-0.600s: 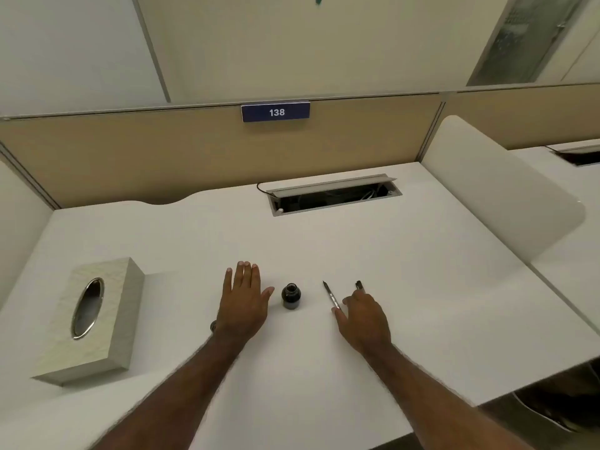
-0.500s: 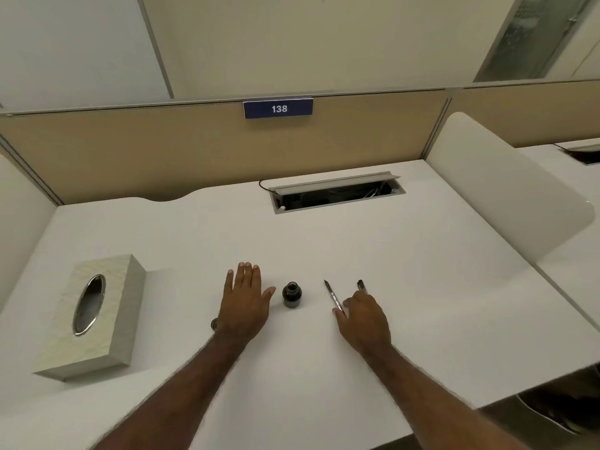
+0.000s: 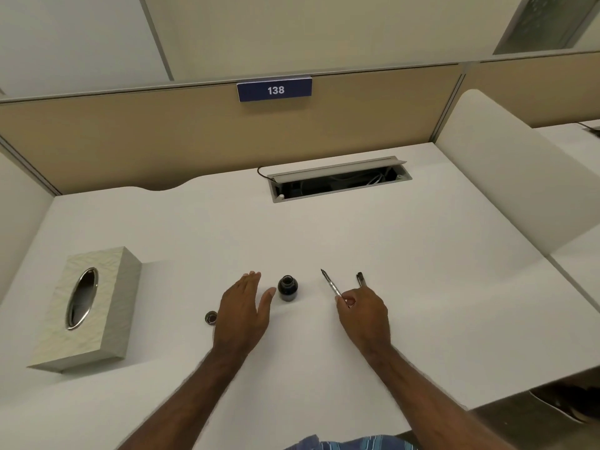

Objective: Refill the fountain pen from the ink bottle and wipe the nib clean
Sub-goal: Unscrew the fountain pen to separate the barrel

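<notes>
Presently my right hand [image 3: 363,311] pinches the fountain pen [image 3: 331,284] by its rear end, nib pointing to upper centre of the frame. My left hand [image 3: 243,306] is spread flat, empty, thumb just beside the ink bottle [image 3: 288,288], which stands uncapped at centre. I judge the dip comes next: steady the bottle with the left, lower the nib straight in. Bottle cap [image 3: 211,317] lies left of the wrist; pen cap [image 3: 360,278] right; tissue box [image 3: 84,306] far left on the bench [image 3: 422,254].

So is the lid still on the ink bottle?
No, the ink bottle stands open, its mouth uncovered, and its cap lies on the desk behind the left hand.
</notes>
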